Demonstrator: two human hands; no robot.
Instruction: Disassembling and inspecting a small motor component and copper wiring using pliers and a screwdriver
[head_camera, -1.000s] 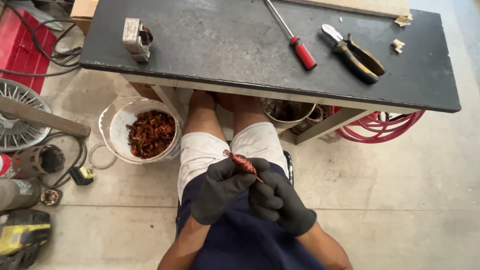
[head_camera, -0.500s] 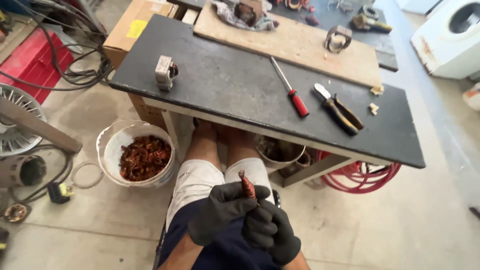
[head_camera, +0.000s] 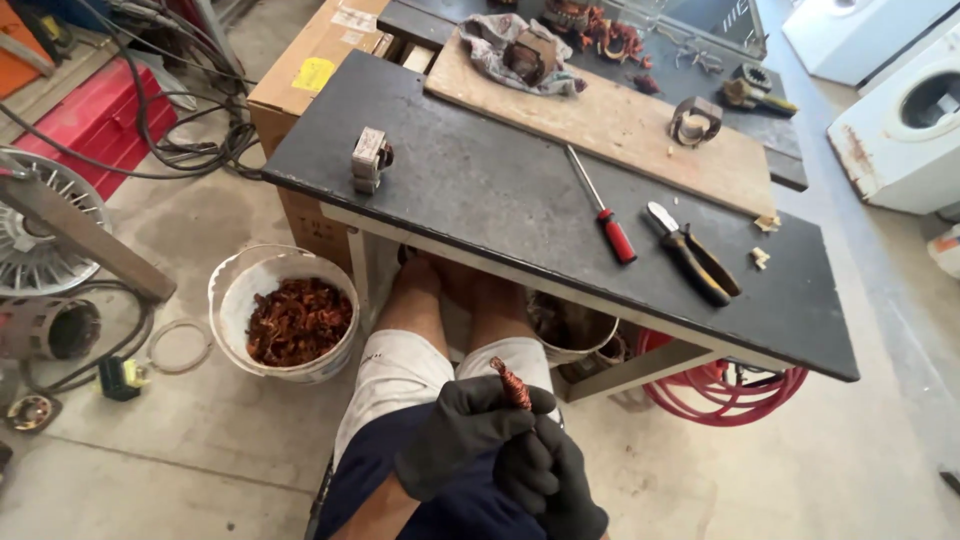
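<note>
Both hands wear black gloves and meet over my lap at the bottom of the head view. My left hand (head_camera: 462, 432) is closed around a small bundle of copper wire (head_camera: 511, 383), whose end sticks up above the fingers. My right hand (head_camera: 553, 478) is closed just below and right of it, pressed against the left hand; whether it also grips the bundle is hidden. A white bucket (head_camera: 283, 315) of reddish copper wire scraps stands on the floor to the left of my legs.
A dark worktable (head_camera: 500, 210) stands in front, carrying a small metal block (head_camera: 368, 159), a red-handled screwdriver (head_camera: 603, 211) and pliers (head_camera: 692, 254). A wooden board (head_camera: 610, 125) with motor parts lies beyond. Red hose (head_camera: 712, 390), cables, a fan grille and white washing machines surround it.
The view has tilted up and left, showing more of the table and the board beyond. My hands stay together on the copper wire bundle, now lower in the frame.
</note>
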